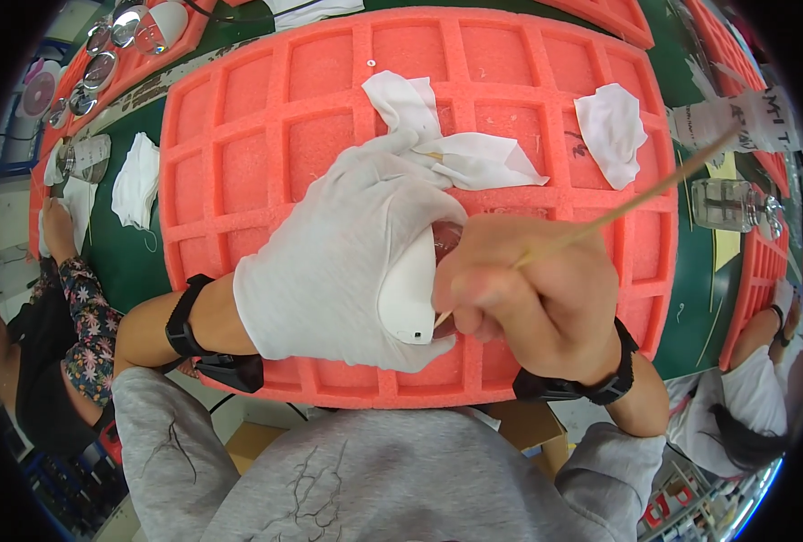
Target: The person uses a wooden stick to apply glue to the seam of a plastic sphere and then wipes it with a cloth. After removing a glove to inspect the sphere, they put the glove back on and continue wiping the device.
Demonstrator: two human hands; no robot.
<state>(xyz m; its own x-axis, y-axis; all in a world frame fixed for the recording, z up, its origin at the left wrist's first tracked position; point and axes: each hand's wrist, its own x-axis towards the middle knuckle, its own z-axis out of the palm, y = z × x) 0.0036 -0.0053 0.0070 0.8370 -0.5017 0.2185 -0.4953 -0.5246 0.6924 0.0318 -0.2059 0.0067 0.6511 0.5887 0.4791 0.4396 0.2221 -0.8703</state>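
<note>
Right pinch: your bare right hand point(539, 294) pinches a thin, straight wooden stick point(641, 200) between thumb and fingers; long end runs out toward 2 o'clock.
Stick tip: at the shell's right edge, near its small dark square mark; contact unclear.
Left grip: your gloved left hand point(338, 248), loose white knit, curls around a smooth white shell point(405, 298).
Shell position: at 4 o'clock in the left grip, 9 o'clock from the right fist; curved outer edge, glossy dark-reddish part point(446, 237) alongside, partly hidden by your fingers.
Wrists: black strap point(184, 321) on the left, another on the right.
Tray: coral foam tray point(266, 117), rough, square pockets, raised ribs; near edge at 6 o'clock, close to your sweatshirt.
Room: widest uncovered tray span 9 to 11 o'clock; right fist crowds 3.
Cloths: soft, creased white cloth point(492, 163) at 1 o'clock, near left fingers; another point(611, 135) at 2.
Outside: green tabletop point(117, 253) at 9; clear bottle point(725, 204) at 2.
</note>
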